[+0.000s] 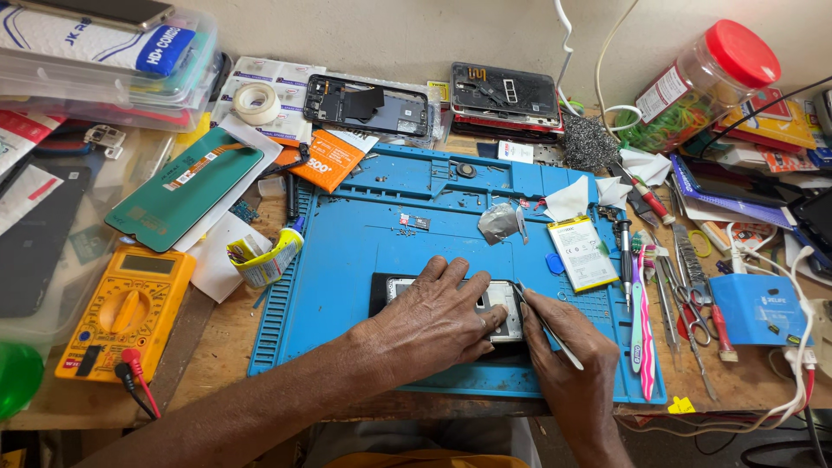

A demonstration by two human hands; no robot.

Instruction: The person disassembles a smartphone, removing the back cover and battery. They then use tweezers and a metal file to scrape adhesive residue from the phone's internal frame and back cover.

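Our left hand (438,316) lies flat, open on the opened phone (503,308); right hand (568,360), at its 4 o'clock, pinches tweezers (544,325).

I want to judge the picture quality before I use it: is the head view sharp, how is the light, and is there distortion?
Head view: light is soft and even, with only faint shadows under the left hand and right hand; the opened phone, the tweezers and the blue mat look sharp; the table edges bend near the corners, a wide-lens distortion; the green object at the left edge is blurred.
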